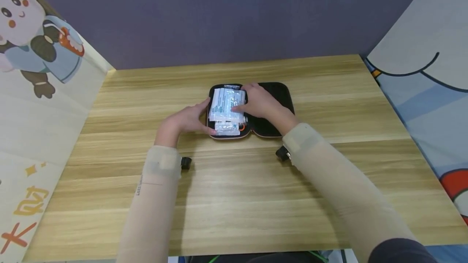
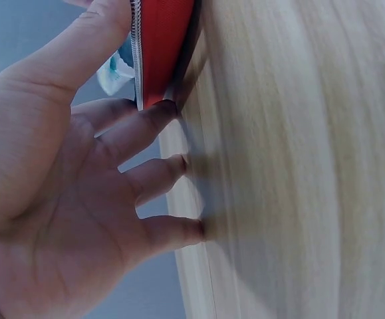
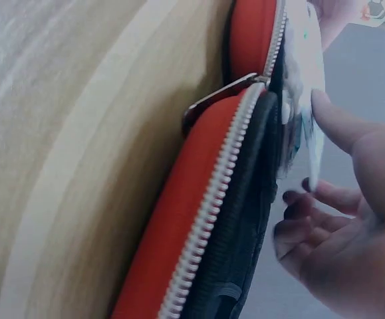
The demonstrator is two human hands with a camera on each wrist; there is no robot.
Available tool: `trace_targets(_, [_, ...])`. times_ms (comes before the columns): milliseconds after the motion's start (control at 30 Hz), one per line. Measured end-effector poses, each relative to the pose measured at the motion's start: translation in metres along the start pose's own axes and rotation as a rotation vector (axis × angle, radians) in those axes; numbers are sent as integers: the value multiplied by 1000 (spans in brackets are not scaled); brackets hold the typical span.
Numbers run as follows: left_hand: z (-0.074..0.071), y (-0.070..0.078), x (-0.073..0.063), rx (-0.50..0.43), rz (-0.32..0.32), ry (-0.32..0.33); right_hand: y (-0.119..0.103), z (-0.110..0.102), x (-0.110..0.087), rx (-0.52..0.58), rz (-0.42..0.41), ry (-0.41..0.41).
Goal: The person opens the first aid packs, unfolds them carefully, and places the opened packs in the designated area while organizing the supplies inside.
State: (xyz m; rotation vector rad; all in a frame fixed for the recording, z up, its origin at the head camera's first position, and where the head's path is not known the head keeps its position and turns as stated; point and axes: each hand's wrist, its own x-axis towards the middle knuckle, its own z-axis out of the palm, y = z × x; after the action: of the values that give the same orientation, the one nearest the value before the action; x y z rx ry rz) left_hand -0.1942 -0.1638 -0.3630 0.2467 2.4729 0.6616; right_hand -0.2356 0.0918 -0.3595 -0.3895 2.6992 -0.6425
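A zippered case (image 1: 272, 92), red outside and black inside, lies unfolded on the table. Its left half holds white printed packets (image 1: 222, 104), a clear-wrapped packet (image 1: 227, 129) and a small orange item (image 1: 242, 127). My left hand (image 1: 186, 121) steadies the case's left side, fingers spread, with the index fingertip low against the red shell (image 2: 160, 50) in the left wrist view. With my right hand (image 1: 261, 101) I hold the white packets at their right edge, thumb on their face and curled fingertips by the corner, as the right wrist view shows.
The wooden table (image 1: 234, 198) meets a dark purple wall (image 1: 234, 19) at the back. Cartoon-printed panels (image 1: 40, 104) flank it at left and right. A metal zipper pull (image 3: 219, 96) sticks out where the case halves join. Both wrists wear small black cameras (image 1: 186, 163).
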Motion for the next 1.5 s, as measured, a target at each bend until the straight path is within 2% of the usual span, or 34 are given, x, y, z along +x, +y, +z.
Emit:
trace_targets(133, [0,-2,-1,-1,4,2,-1,-5,-2,130,-19,50])
trace_targets(467, [0,-2,-1,11,11,-2,11,-35,-22,578,-68,79])
trace_targets(667, [0,2,-1,15,6,-2,31,-62,-43,702,-71,166])
trace_targets(767, [-1,3,-1,34,2,-6,45,-72,-50,616,-71,213])
trace_targets(933, [-1,3,0,51,2,-20,71,-74,-59,340,-107,320])
trace_targets(1167, [1,5,1,59,-2,-19,110,-63,-82,166,-200,393])
trace_targets(1267, [1,5,0,61,-3,-18,127,-57,-89,54,-258,455])
trace_targets(1400, [0,4,-1,59,-7,-13,142,-50,-94,-39,-372,544])
trace_targets(1500, [1,2,-2,61,-9,-11,143,-46,-96,-111,-439,557])
